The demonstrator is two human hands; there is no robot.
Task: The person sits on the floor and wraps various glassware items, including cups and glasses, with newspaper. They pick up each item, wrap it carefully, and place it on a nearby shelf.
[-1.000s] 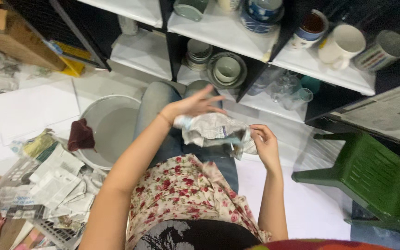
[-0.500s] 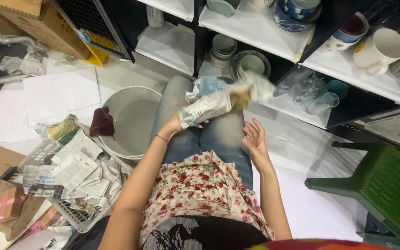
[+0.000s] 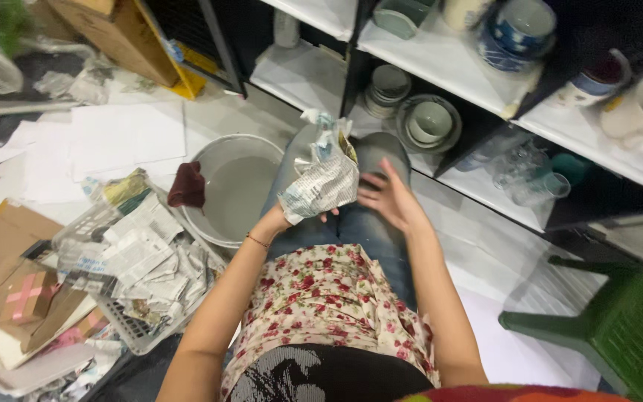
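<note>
Over our lap, our left hand [image 3: 286, 217] grips the newspaper bundle [image 3: 323, 179], probably wrapping crockery; our right hand [image 3: 387, 195] stays spread, so we support underneath.

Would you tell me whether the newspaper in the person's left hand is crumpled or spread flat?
Crumpled. The newspaper is bunched into a creased wad that the left hand grips from below; the right hand is open beside it.

Left hand [image 3: 292, 212] is raised at about eleven o'clock over the lap, fingers curled tight in a grip, thin bracelet at the wrist, forearm running back toward seven o'clock. Right hand [image 3: 385, 197] sits just beside it at one o'clock, palm open, fingers spread and pointing left, gripping nothing.
</note>
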